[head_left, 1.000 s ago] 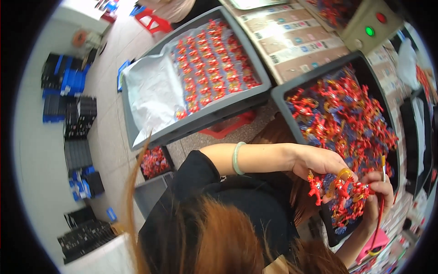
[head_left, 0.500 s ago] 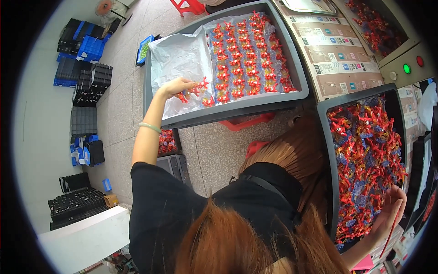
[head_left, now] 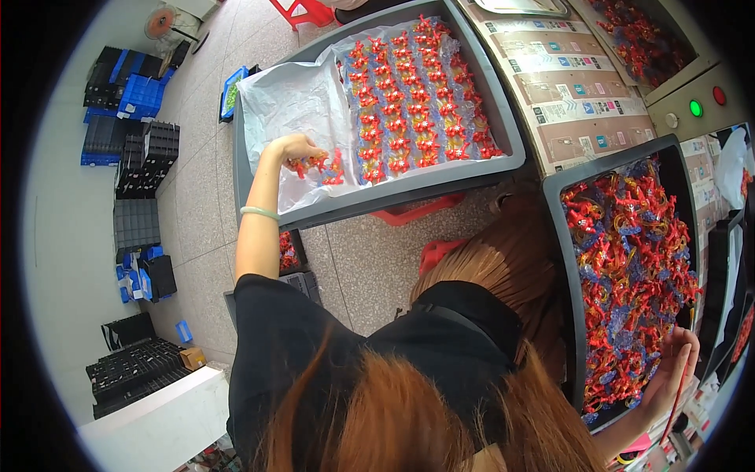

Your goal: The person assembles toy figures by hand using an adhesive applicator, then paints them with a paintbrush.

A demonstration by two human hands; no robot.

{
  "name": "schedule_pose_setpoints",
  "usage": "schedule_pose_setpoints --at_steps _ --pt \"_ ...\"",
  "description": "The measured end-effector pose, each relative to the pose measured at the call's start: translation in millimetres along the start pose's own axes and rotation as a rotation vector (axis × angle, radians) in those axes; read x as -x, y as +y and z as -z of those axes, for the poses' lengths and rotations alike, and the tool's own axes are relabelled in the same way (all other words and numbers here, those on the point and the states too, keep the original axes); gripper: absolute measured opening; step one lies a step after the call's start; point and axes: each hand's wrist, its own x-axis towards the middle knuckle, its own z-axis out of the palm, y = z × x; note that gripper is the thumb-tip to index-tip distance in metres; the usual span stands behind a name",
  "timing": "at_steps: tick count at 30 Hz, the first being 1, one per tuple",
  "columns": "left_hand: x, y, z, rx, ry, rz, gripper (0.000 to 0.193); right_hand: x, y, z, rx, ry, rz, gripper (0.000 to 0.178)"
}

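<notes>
My left hand (head_left: 296,148) is over the left part of a large grey tray (head_left: 370,201) lined with white plastic film (head_left: 292,101). Its fingers are closed round several small red toy figures (head_left: 308,164) with translucent bases. Just right of the fingertips, more red figures (head_left: 334,171) are on the film. Rows of the same figures (head_left: 409,102) fill the tray's right part. My right hand (head_left: 670,368) is by the near right edge of a second grey bin (head_left: 576,315), heaped with loose red figures (head_left: 625,275). A thin red stick (head_left: 675,405), like a brush handle, runs along its palm between thumb and fingers.
A worktop (head_left: 574,102) covered with printed sheets lies beyond the bin, with a control panel (head_left: 696,110) at far right. Red stools (head_left: 417,211) are under the tray. Stacked black and blue crates (head_left: 145,149) and a fan (head_left: 169,25) stand on the left.
The view has shifted slightly. My left hand has lowered a figure from its fingertips toward the film, while still grasping others. My right hand stays beside the bin with the stick.
</notes>
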Motion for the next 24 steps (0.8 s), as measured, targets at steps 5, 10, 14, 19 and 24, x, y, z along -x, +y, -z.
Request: schedule_pose_setpoints --at_steps 5,10,14,19,24 --pt "9.1 -22.4 -12.4 0.154 -0.112 0.1 0.032 -4.4 8.0 2.2 -0.019 0.007 -0.031 0.023" --pt "4.4 -24.6 -24.1 0.294 -0.239 -0.061 0.027 -11.4 6.9 -13.1 -0.005 -0.016 -0.029 0.023" --pt "7.9 -25.5 -17.8 0.179 -0.139 0.013 0.027 -11.3 6.9 -10.3 -0.013 -0.019 -0.038 0.024" --pt "-1.7 -13.1 -17.2 0.097 0.207 -0.087 0.028 -8.0 10.5 -5.2 -0.037 0.02 -0.066 0.024" --pt "0.5 7.2 -15.8 0.058 0.038 -0.32 0.027 -8.3 11.0 -8.9 -0.025 -0.003 -0.061 0.023"
